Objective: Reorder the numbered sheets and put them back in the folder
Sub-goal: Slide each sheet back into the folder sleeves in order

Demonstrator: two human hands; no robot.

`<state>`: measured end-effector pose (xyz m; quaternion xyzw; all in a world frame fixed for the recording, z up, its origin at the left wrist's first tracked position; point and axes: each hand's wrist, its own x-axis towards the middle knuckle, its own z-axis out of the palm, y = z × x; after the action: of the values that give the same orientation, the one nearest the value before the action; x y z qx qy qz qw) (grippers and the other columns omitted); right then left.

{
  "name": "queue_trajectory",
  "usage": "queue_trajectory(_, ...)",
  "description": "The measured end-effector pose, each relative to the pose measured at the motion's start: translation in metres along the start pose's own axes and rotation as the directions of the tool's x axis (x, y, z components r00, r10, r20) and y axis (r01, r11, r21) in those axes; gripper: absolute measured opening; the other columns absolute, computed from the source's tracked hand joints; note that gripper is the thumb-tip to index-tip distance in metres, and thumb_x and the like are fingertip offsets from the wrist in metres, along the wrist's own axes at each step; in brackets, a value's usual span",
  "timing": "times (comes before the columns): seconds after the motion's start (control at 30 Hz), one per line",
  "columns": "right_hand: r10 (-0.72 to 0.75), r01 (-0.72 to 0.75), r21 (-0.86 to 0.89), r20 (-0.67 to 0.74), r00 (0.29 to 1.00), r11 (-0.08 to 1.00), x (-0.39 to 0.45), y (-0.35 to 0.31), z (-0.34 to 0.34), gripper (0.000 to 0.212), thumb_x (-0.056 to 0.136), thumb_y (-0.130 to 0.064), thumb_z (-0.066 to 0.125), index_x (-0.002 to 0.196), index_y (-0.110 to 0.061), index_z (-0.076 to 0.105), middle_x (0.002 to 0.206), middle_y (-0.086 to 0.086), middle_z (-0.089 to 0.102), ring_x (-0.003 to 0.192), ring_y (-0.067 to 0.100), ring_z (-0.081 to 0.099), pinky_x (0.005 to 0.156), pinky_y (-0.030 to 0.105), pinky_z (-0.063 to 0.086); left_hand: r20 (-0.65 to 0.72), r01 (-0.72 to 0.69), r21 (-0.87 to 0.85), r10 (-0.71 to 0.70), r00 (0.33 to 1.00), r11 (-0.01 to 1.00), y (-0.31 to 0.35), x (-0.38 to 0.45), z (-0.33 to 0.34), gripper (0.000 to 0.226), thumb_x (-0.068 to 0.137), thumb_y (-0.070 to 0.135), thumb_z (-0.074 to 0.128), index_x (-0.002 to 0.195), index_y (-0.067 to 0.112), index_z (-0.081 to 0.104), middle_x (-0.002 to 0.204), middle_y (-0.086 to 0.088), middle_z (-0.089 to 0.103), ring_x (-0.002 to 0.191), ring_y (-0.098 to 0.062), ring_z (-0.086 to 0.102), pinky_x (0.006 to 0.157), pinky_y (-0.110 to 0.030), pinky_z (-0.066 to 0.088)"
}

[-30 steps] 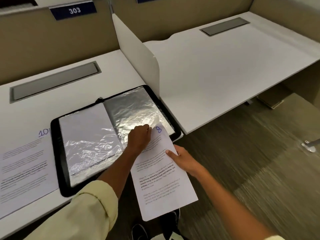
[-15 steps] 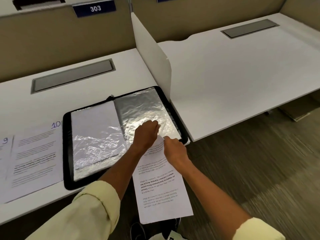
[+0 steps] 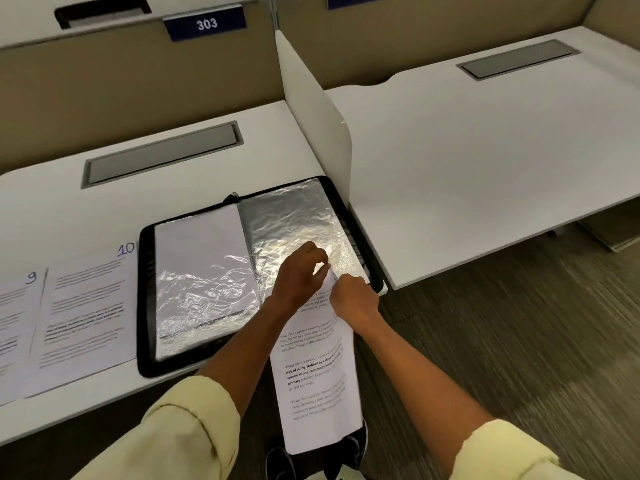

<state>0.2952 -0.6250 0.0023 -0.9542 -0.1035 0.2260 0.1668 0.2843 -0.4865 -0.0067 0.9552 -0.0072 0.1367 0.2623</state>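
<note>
A black zip folder [image 3: 145, 299] lies open on the white desk, showing crinkled clear sleeves. My left hand [image 3: 299, 271] pinches the lower edge of the right-hand sleeve [image 3: 294, 220]. My right hand [image 3: 353, 297] grips the top of a printed sheet [image 3: 317, 375] at that sleeve's edge. The rest of the sheet hangs down past the desk's front edge. The sheet's number is hidden by my hands. Sheet 10 [image 3: 86, 313] and sheet 9 [image 3: 14, 327] lie flat to the left of the folder.
A white divider panel [image 3: 311, 109] stands just right of the folder, with a second desk [image 3: 485, 161] beyond it. Grey cable hatches [image 3: 162, 154] sit at the back of each desk. Dark carpet lies below, and my shoes [image 3: 280, 462] show at the bottom.
My right hand slid from the sheet's right side up to its top edge beside my left hand. The sheet's top, with the number 8, went under my hands at the sleeve.
</note>
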Motion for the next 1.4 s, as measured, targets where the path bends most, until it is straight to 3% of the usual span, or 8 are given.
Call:
queue_trajectory(0.2,0.043,-0.041,0.065,-0.038,0.998,0.997,0.003,0.012,0.007,0.070,0.105,-0.058,0.015,0.114,-0.009,0.064,0.109,0.012,0.067,0.101,0.030,0.064,0.073,0.036,0.042,0.040,0.040,-0.062,-0.037,0.998,0.997,-0.005,-0.020,0.014,0.012,0.084,0.016,0.073,0.094,0.013,0.066,0.087,0.000,0.059,0.069,-0.013,0.053,0.059,-0.031,0.046)
queue_trajectory(0.5,0.034,-0.034,0.001,-0.106,0.994,0.999,0.011,0.012,0.010,0.071,0.106,-0.053,0.013,0.109,-0.007,0.066,0.105,0.012,0.069,0.095,0.029,0.066,0.069,0.034,0.044,-0.014,0.075,-0.140,-0.078,0.997,0.987,0.008,-0.021,0.023,0.004,0.088,0.015,0.070,0.086,0.013,0.066,0.083,0.001,0.057,0.073,-0.012,0.052,0.062,-0.032,0.047)
queue_trajectory(0.63,0.112,-0.109,0.058,-0.061,0.992,0.992,0.015,0.016,0.007,0.069,0.106,-0.053,0.014,0.116,-0.006,0.065,0.115,0.014,0.066,0.105,0.030,0.063,0.076,0.035,0.043,-0.009,0.077,-0.151,-0.079,0.997,0.986,0.008,-0.025,0.030,0.006,0.086,0.011,0.071,0.085,0.012,0.064,0.087,0.001,0.056,0.082,-0.015,0.050,0.068,-0.031,0.044)
queue_trajectory(0.8,0.256,-0.260,0.213,0.046,0.966,0.942,0.023,0.030,0.013,0.083,0.099,-0.069,0.013,0.125,-0.007,0.062,0.125,0.017,0.062,0.111,0.031,0.060,0.092,0.044,0.050,0.052,0.084,-0.091,-0.079,0.995,0.992,0.001,-0.032,0.037,0.015,0.083,0.016,0.072,0.097,0.013,0.066,0.100,-0.001,0.057,0.094,-0.016,0.047,0.076,-0.027,0.040)
queue_trajectory(0.9,0.289,-0.291,0.258,0.047,0.956,0.921,0.022,0.040,0.017,0.092,0.092,-0.080,0.014,0.122,-0.008,0.064,0.121,0.015,0.065,0.107,0.031,0.062,0.090,0.045,0.051,0.101,0.112,-0.023,-0.109,0.989,0.993,-0.004,-0.036,0.038,0.022,0.083,0.021,0.072,0.103,0.015,0.065,0.102,-0.004,0.054,0.094,-0.020,0.047,0.077,-0.033,0.041)
queue_trajectory(1.2,0.273,-0.280,0.364,0.071,0.959,0.888,0.013,0.058,0.023,0.076,0.084,-0.085,0.036,0.087,-0.014,0.063,0.090,0.004,0.066,0.081,0.022,0.065,0.066,0.032,0.051,0.194,0.183,0.003,-0.180,0.964,0.983,-0.014,-0.045,0.036,0.027,0.090,0.025,0.064,0.116,0.019,0.067,0.100,-0.003,0.052,0.093,-0.020,0.049,0.078,-0.035,0.043)
queue_trajectory(1.3,0.231,-0.243,0.441,0.081,0.970,0.864,0.008,0.066,0.025,0.064,0.087,-0.077,0.047,0.070,-0.016,0.052,0.078,0.003,0.063,0.070,0.019,0.062,0.057,0.029,0.044,0.170,0.175,0.016,-0.175,0.970,0.984,-0.019,-0.050,0.032,0.030,0.089,0.025,0.064,0.118,0.019,0.066,0.103,-0.005,0.053,0.095,-0.024,0.049,0.079,-0.038,0.044)
queue_trajectory(1.4,0.172,-0.196,0.565,0.095,0.980,0.802,-0.004,0.075,0.029,0.056,0.091,-0.064,0.057,0.063,-0.016,0.049,0.069,0.004,0.062,0.064,0.019,0.063,0.060,0.031,0.049,0.126,0.166,0.063,-0.172,0.977,0.984,-0.027,-0.060,0.025,0.029,0.088,0.024,0.067,0.116,0.018,0.067,0.107,-0.008,0.055,0.097,-0.026,0.049,0.081,-0.040,0.045)
